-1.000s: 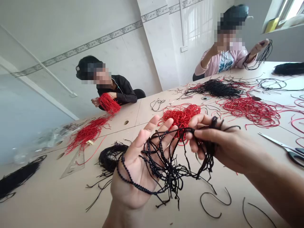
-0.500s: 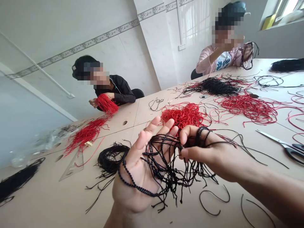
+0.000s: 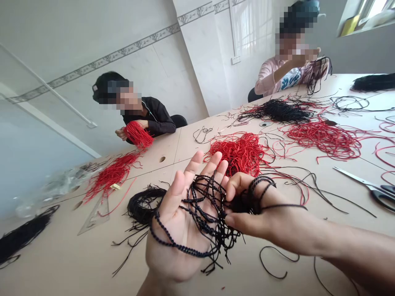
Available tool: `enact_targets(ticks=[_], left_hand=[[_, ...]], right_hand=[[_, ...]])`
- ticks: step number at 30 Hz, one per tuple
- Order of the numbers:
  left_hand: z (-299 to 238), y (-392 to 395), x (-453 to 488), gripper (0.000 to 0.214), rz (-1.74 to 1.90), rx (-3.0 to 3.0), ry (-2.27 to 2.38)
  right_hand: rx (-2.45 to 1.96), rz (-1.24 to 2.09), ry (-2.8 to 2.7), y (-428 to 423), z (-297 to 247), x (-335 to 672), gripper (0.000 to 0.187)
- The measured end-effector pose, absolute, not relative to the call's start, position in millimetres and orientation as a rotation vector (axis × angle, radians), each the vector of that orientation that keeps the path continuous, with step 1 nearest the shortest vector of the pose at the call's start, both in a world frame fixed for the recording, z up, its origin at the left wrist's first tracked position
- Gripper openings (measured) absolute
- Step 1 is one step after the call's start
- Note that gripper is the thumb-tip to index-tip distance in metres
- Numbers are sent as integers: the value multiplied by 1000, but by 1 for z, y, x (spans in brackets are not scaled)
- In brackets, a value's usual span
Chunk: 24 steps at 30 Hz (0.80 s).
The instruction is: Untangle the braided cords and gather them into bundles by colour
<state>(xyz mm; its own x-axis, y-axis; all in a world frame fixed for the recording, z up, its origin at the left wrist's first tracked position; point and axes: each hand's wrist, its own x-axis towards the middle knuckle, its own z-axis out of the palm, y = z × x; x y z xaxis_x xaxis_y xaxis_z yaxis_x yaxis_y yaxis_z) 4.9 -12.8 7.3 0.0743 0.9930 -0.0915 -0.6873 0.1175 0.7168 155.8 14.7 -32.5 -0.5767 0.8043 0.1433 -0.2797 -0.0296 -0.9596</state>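
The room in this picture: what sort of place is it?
Probably a cord-craft workshop: braided black cords drape the wearer's left hand, heaps of red cord and scissors lie on the table, and two people opposite handle cord too.

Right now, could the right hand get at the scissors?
Probably: the scissors lie on the table to its right, with nothing seen covering them. But the right hand holds black cords, so it may need freeing first.

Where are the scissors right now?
In the head view, the scissors lie on the table at the right edge, right of the person's right hand and just below the rightmost red cord pile.
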Motion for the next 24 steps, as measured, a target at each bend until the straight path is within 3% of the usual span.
enact_targets(ticks=[4,8,16,20,24], left_hand=[[8,-14,1,49,1348,625,614],[9,-16,-2,46,1308,690,621],[9,-10,-12,44,1141,817,562],[7,-2,-17,34,1027,898,524],[7,3,-26,29,985,988,504]], right_hand=[[-546,1989,-1141,23,-27,162,28],[-403,2172,-967,30,-23,169,22],[-331,2295,-1004,37,-12,190,22],[-389,2218,-998,41,-5,197,31],[-540,1881,-886,47,8,205,14]])
